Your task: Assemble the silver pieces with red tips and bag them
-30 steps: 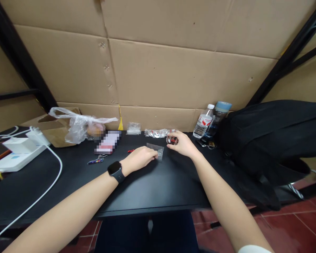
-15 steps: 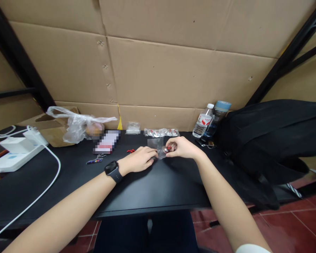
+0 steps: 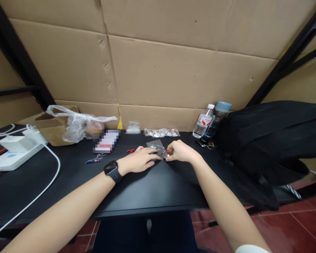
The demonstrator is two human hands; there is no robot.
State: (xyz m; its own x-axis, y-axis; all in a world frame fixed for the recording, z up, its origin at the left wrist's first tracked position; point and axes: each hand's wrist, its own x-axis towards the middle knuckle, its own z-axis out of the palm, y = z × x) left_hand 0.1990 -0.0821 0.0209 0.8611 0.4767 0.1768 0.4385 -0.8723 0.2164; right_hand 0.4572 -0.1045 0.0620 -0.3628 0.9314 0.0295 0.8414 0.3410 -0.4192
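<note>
On the black table, a small clear plastic bag (image 3: pixel 156 146) lies flat between my two hands. My left hand (image 3: pixel 140 159), with a dark watch on its wrist, rests palm down with fingers stretched out at the bag's lower left side. Thumb and fingers of my right hand (image 3: pixel 179 151) are closed on a small shiny silver round piece with a red part (image 3: pixel 166 155), at the bag's right edge. The fingers partly cover this piece, so its kind is unclear. Just behind my left hand lies a small red piece (image 3: pixel 131 151).
Packed silver-and-red pieces (image 3: pixel 162 132) and a stack of clear bags (image 3: pixel 133 127) lie along the cardboard wall. At left are a phone (image 3: pixel 107 141), a keychain (image 3: pixel 94 160), a plastic bag (image 3: pixel 77 124) and a power strip (image 3: pixel 18 154). A water bottle (image 3: pixel 203 121) and black backpack (image 3: pixel 268 137) stand right.
My right hand has come slightly lower and nearer with the silver piece. The fingers of my left hand have stretched out to the right, and the clear bag has turned a little.
</note>
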